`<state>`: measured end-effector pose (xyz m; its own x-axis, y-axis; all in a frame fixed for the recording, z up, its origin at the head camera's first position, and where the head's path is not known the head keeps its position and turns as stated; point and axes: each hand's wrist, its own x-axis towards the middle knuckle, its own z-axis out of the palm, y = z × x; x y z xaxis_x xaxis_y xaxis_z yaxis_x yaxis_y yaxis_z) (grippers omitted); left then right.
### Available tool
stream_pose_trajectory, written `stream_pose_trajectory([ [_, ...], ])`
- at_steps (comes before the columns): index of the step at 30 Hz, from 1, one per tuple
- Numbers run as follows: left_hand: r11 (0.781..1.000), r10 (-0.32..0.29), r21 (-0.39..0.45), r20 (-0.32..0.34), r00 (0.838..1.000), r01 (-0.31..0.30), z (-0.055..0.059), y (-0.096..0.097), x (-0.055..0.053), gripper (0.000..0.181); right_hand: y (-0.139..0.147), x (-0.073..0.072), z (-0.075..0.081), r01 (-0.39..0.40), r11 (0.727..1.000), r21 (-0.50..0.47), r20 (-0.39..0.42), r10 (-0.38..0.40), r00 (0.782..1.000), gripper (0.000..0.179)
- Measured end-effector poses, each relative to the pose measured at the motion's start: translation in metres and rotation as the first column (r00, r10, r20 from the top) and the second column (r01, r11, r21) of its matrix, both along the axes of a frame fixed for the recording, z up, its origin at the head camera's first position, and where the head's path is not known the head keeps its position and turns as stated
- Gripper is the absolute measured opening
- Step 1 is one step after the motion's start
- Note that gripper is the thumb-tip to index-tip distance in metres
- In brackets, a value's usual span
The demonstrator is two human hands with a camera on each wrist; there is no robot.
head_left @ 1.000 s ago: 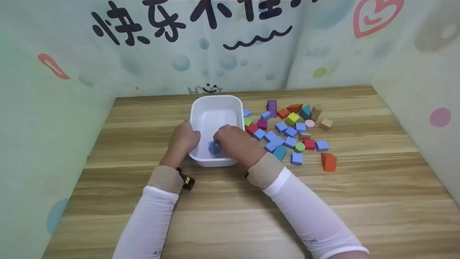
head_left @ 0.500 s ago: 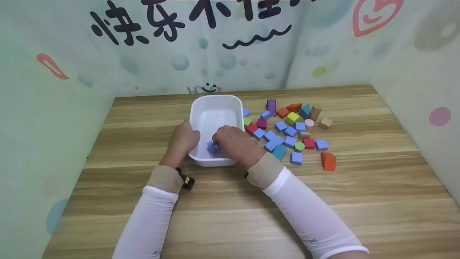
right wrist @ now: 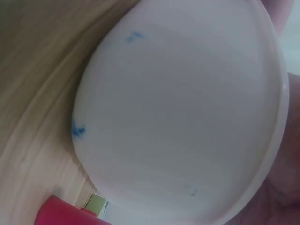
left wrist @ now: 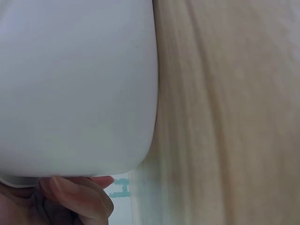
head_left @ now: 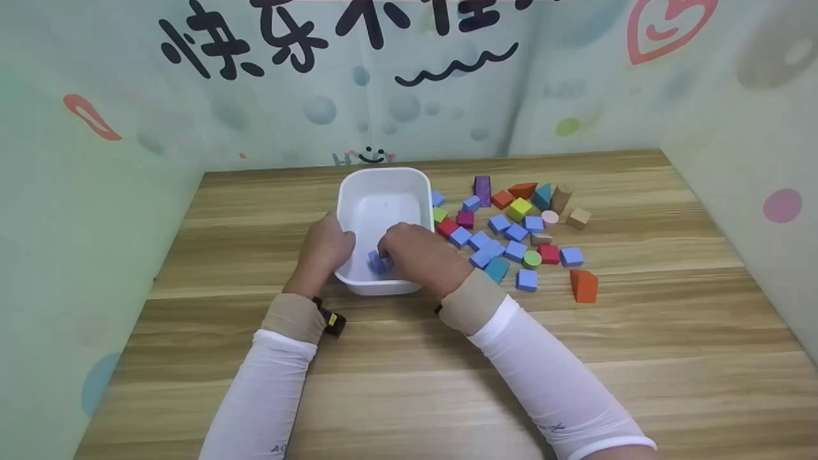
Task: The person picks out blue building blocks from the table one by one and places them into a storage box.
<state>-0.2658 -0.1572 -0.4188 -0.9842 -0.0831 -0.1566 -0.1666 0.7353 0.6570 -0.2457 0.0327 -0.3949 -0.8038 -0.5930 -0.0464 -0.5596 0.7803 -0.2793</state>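
A white plastic tub (head_left: 385,289) sits on the wooden table, and my left hand (head_left: 324,246) grips its left rim with the thumb over the edge. In the left wrist view, curled fingers (left wrist: 79,197) lie against the tub's rim. My right hand (head_left: 425,255) reaches over the right rim into the tub, fingers curled down. At its fingertips, low in the tub, is a blue block (head_left: 377,262), which it seems to pinch; the hand hides part of it. The right wrist view shows the tub's outer wall (right wrist: 178,108) and hides the fingertips.
Loose blocks lie right of the tub: many blue cubes (head_left: 516,250), a purple block (head_left: 482,191), a yellow cube (head_left: 519,209), a green cylinder (head_left: 532,259), a teal block (head_left: 496,269). An orange block (head_left: 584,286) lies nearest the front right. A printed backdrop (head_left: 268,121) stands behind the table.
The blue block in the tub has shifted and turned slightly to the left at the right fingertips. Both hands and the tub stay almost in place.
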Motion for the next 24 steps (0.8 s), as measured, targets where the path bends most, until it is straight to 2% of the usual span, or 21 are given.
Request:
stream_pose_trajectory([
  [7, 1.000, 0.003, -0.011, 0.003, 1.000, -0.003, 0.001, 0.000, 0.000, 0.056, 0.000, 0.002, 0.003, 0.014, 1.000, -0.004, 0.029, -0.014, 0.999, 0.021],
  [15, 1.000, 0.005, -0.014, 0.009, 1.000, -0.005, -0.001, -0.001, -0.001, 0.056, 0.003, 0.003, 0.008, -0.001, 1.000, -0.018, 0.015, 0.001, 1.000, 0.026],
  [21, 1.000, 0.000, -0.016, 0.011, 1.000, 0.000, -0.001, -0.001, -0.001, 0.056, 0.007, 0.003, 0.022, 0.027, 0.999, -0.045, 0.065, -0.024, 0.998, 0.031],
  [24, 1.000, -0.001, -0.008, 0.010, 1.000, 0.001, -0.001, -0.001, 0.000, 0.056, 0.013, 0.002, 0.031, 0.002, 0.998, -0.066, 0.039, 0.001, 0.999, 0.029],
])
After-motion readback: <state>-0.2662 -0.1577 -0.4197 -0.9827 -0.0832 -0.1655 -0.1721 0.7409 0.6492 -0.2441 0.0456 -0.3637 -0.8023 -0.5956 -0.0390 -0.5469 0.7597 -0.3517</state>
